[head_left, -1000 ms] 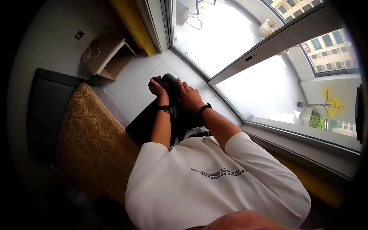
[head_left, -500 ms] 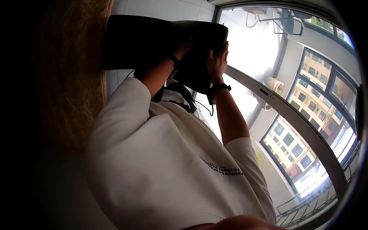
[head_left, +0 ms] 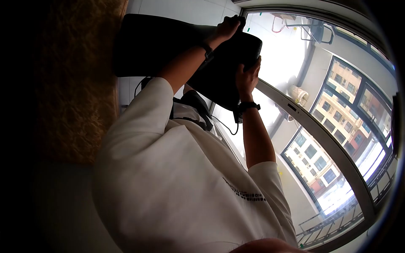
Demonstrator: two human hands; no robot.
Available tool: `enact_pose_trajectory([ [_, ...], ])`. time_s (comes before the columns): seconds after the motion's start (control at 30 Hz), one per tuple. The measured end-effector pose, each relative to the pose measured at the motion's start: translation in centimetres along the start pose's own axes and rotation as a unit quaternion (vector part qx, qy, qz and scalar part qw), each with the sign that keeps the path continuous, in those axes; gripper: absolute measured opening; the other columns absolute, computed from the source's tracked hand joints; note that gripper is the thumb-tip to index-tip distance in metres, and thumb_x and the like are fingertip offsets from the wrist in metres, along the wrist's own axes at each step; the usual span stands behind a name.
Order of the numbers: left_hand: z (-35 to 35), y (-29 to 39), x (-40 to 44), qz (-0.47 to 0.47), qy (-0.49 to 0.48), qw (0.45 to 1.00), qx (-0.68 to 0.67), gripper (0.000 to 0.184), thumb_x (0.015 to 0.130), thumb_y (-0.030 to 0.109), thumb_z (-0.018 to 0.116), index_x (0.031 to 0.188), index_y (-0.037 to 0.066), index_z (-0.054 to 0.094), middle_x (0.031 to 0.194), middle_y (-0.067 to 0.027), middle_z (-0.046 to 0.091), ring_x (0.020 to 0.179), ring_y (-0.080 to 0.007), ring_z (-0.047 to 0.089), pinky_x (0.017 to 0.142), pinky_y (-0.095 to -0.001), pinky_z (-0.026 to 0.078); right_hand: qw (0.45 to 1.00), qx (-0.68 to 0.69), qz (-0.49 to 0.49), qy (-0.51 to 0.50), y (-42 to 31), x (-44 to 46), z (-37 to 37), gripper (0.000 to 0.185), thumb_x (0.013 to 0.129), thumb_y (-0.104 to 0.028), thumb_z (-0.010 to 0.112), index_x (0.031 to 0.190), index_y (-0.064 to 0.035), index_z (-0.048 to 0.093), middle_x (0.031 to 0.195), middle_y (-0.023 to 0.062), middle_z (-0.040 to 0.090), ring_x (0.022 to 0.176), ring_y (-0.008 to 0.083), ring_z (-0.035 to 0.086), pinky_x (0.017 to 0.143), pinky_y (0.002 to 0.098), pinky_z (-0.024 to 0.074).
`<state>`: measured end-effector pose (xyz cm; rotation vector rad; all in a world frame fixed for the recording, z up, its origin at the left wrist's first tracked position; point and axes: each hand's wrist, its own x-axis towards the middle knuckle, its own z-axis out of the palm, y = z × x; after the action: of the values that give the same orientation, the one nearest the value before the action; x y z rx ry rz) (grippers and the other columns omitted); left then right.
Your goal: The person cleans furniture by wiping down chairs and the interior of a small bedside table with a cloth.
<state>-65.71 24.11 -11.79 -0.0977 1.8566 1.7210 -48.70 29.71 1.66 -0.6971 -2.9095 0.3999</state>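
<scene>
A large black padded piece stretches from the upper left to the middle, its surface detail lost in shadow. Over its top right corner, my left hand is closed round a small dark cloth. Lower down, my right hand grips the rounded right edge of the same black piece, thumb on the near face and fingers along the side. A black cord hangs below it, near my right wrist.
A brown patterned mattress lies on the left. To the right are a glass sliding door with a grey frame, a white basket and a chair beyond the glass. Pale floor tiles show at the top.
The view has swung toward the window since the earliest frame. In the last half second my left hand has moved up and right to the top corner, while my right hand stays at the edge.
</scene>
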Motion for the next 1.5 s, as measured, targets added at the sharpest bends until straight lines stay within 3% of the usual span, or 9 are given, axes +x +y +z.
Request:
enact_pose_trajectory([
  [0.23, -1.4, -13.6, -0.5, 0.039, -0.016, 0.94, 0.338, 0.05, 0.101, 0.041, 0.042, 0.119, -0.003, 0.058, 0.114, -0.0258, 0.066, 0.1, -0.0421, 0.065, 0.086, -0.0523, 0.052, 0.993, -0.02, 0.087, -0.081, -1.0, 0.5, -1.8, 0.07, 0.091, -0.029, 0.054, 0.148, -0.0002, 0.026, 0.14, 0.029, 0.046, 0.118, 0.0462, 0.055, 0.095, 0.0496, 0.0499],
  [0.33, -1.2, -17.4, 0.9, 0.343, 0.153, 0.84, 0.392, 0.043, 0.1, 0.037, 0.046, 0.112, -0.001, 0.063, 0.11, -0.0243, 0.067, 0.094, -0.0424, 0.066, 0.084, -0.0514, 0.052, 0.998, -0.031, 0.013, -0.057, -0.2, 1.7, -1.2, 0.069, 0.091, -0.028, 0.054, 0.147, 0.0015, 0.027, 0.138, 0.0298, 0.048, 0.116, 0.0459, 0.057, 0.094, 0.0492, 0.0509],
  [0.6, -3.4, 0.0, -1.6, 0.187, -0.028, 0.97, 0.154, 0.049, 0.096, 0.045, 0.055, 0.099, -0.002, 0.067, 0.101, -0.0282, 0.062, 0.095, -0.0418, 0.062, 0.079, -0.0496, 0.05, 0.995, -0.017, 0.074, -0.062, -2.4, 1.3, -1.4, 0.076, 0.087, -0.024, 0.06, 0.149, 0.0028, 0.024, 0.128, 0.0308, 0.052, 0.097, 0.0452, 0.065, 0.074, 0.0472, 0.058],
  [0.73, -1.3, -2.4, 1.8, 0.325, 0.008, 0.919, 0.223, 0.041, 0.097, 0.04, 0.059, 0.098, -0.001, 0.065, 0.092, -0.0234, 0.063, 0.087, -0.0421, 0.059, 0.077, -0.0483, 0.049, 0.998, 0.0, 0.052, -0.035, -1.1, 1.1, -1.2, 0.081, 0.084, -0.024, 0.064, 0.15, 0.0, 0.024, 0.116, 0.0269, 0.056, 0.087, 0.0441, 0.066, 0.067, 0.0471, 0.0572],
  [1.1, -6.8, -9.4, 10.4, 0.073, -0.081, 0.939, 0.326, 0.056, 0.094, 0.058, 0.052, 0.108, 0.005, 0.065, 0.092, -0.0225, 0.069, 0.09, -0.0438, 0.066, 0.084, -0.0549, 0.051, 0.994, 0.032, 0.066, -0.078, -0.4, 1.7, -1.0, 0.076, 0.088, -0.025, 0.063, 0.15, -0.0011, 0.025, 0.113, 0.0222, 0.056, 0.085, 0.0389, 0.066, 0.064, 0.0446, 0.0562],
  [1.2, -7.0, -11.3, 11.4, 0.0, -0.131, 0.938, 0.322, 0.053, 0.097, 0.05, 0.053, 0.118, 0.004, 0.067, 0.108, -0.0205, 0.07, 0.105, -0.0362, 0.066, 0.095, -0.0406, 0.05, 0.988, 0.048, 0.096, -0.109, -0.9, 2.3, -1.5, 0.075, 0.092, -0.03, 0.064, 0.15, -0.0002, 0.027, 0.112, 0.021, 0.056, 0.087, 0.037, 0.065, 0.065, 0.043, 0.0561],
  [1.27, -6.8, -11.1, 11.1, 0.237, -0.166, 0.881, 0.374, 0.046, 0.098, 0.044, 0.05, 0.124, 0.008, 0.062, 0.107, -0.0202, 0.07, 0.095, -0.042, 0.066, 0.091, -0.0486, 0.051, 0.988, 0.048, 0.099, -0.112, -0.6, 2.3, -1.5, 0.075, 0.092, -0.032, 0.065, 0.149, 0.0001, 0.027, 0.112, 0.0205, 0.056, 0.088, 0.0367, 0.065, 0.065, 0.043, 0.056],
  [1.3, -6.0, -9.0, 11.5, -0.049, -0.193, 0.934, 0.297, 0.041, 0.096, 0.033, 0.055, 0.13, 0.012, 0.061, 0.116, -0.0178, 0.068, 0.1, -0.0403, 0.066, 0.096, -0.0464, 0.05, 0.987, 0.046, 0.102, -0.116, -0.4, 2.5, -1.3, 0.076, 0.093, -0.034, 0.065, 0.149, 0.0004, 0.028, 0.112, 0.0199, 0.056, 0.089, 0.0363, 0.065, 0.066, 0.0429, 0.056],
  [1.5, -5.8, -6.8, 8.8, 0.316, -0.211, 0.843, 0.382, 0.039, 0.095, 0.019, 0.058, 0.133, 0.008, 0.059, 0.112, -0.0196, 0.069, 0.092, -0.0344, 0.067, 0.087, -0.0379, 0.053, 0.991, 0.071, 0.076, -0.083, -0.3, 2.2, -1.2, 0.073, 0.093, -0.032, 0.065, 0.148, 0.0004, 0.03, 0.112, 0.0193, 0.057, 0.091, 0.0356, 0.065, 0.069, 0.042, 0.056],
])
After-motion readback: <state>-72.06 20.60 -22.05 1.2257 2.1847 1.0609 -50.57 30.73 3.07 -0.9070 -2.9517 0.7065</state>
